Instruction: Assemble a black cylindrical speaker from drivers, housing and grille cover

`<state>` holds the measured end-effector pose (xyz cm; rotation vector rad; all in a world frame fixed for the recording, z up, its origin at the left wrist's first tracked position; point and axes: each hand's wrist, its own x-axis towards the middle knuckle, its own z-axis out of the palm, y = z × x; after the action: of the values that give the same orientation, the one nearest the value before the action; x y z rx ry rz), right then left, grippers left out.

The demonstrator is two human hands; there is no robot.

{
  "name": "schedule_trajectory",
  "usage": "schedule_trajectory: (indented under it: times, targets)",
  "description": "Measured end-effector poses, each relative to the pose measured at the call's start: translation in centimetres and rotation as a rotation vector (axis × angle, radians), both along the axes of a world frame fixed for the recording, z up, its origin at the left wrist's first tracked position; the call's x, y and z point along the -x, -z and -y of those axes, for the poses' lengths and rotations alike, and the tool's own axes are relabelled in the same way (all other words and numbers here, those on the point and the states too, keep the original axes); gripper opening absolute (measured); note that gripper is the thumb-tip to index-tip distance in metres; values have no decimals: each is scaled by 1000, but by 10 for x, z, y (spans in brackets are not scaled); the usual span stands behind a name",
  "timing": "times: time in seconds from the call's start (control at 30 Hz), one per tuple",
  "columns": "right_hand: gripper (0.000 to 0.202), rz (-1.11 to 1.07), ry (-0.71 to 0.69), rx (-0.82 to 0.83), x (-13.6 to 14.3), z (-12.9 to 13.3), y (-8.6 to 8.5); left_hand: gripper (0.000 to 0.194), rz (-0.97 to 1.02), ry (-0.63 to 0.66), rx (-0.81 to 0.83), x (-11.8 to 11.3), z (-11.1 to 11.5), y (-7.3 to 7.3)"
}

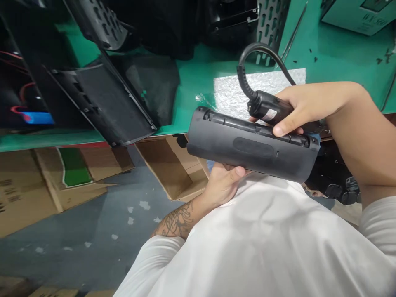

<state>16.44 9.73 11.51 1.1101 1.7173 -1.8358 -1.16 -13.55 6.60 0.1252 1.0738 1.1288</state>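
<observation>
My left hand (pixel 225 182) is closed on the near lower edge of a long black plastic housing (pixel 222 142), thumb on its face. The housing has an oval recess and a ribbed channel along its far edge, and it is tilted in front of my body. Wrapped in my right hand (pixel 297 109) is a black corded electric screwdriver (pixel 268 108) with a white label; its thick cable loops up and back. The right thumb lies at the housing's far edge, and the screwdriver's tip is hidden.
A green-topped workbench (pixel 190 88) runs across, with a curved black cover (pixel 114 103) overhanging its edge. Bubble wrap (pixel 229 93), long thin metal rods (pixel 292 37) and a box (pixel 355 18) lie on it. An open cardboard box (pixel 163 165) stands below.
</observation>
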Motion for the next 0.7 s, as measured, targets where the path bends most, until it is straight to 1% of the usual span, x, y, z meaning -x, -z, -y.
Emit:
schedule_trajectory:
  times: [0.03, 0.07, 0.13, 0.27, 0.33, 0.4, 0.47, 0.57, 0.63, 0.7]
  targets:
    - [84, -39, -69, 37, -1, 0, 0, 96, -1, -7, 10, 1, 0, 0]
    - [84, -77, -99, 51, -2, 1, -1, 95, 1, -9, 18, 1, 0, 0]
    - [78, -113, -86, 36, -3, 1, -2, 95, 7, 6, 26, 3, 0, 0]
    - [60, -64, -109, -21, -5, 0, -1, 90, -6, 53, 41, 5, -1, 0]
    - [54, -78, -104, -26, -9, -2, 1, 87, -16, 64, 31, 6, -2, 0]
    - [50, -129, -77, -25, -15, -1, 2, 89, -25, 59, 13, 6, -3, 0]
    - [45, -164, -49, -62, -22, 2, -2, 94, -47, 30, 4, 5, -6, 0]
    - [43, -170, 16, -193, -33, 9, -20, 95, -85, -29, -34, 6, -18, 2]
    - [46, -159, 67, -273, -42, 13, -38, 91, -95, -30, -105, 7, -33, 3]
    - [45, -136, 108, -365, -53, 19, -59, 89, -105, -17, -213, 7, -50, 6]
